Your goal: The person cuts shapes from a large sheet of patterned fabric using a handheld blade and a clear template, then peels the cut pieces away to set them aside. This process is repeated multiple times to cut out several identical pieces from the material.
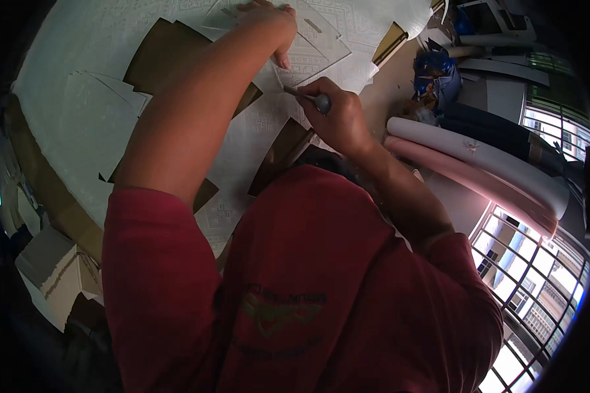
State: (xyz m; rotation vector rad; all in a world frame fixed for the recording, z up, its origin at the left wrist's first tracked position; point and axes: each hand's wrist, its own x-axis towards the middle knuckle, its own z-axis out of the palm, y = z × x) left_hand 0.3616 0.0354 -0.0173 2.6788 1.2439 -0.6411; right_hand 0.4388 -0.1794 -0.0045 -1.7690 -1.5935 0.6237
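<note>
My right hand point(334, 114) is closed round a grey-handled tool point(322, 103), its thin tip pointing left at the edge of a clear sheet point(324, 40). Across the sheet's left part lies my left hand point(269, 25), palm down, fingers spread. Both hands are over a white patterned cloth point(242, 141) that covers the table. Dark brown pieces point(160, 56) lie under and beside my left forearm. Another dark piece point(283, 150) sits close to my body, below my right hand.
Long rolls, one white point(472, 147) and one pink point(478, 190), lean at the right, near a blue plastic bag point(437, 75). A barred window point(537, 262) is at the lower right. An open cardboard box point(62, 268) stands at the lower left.
</note>
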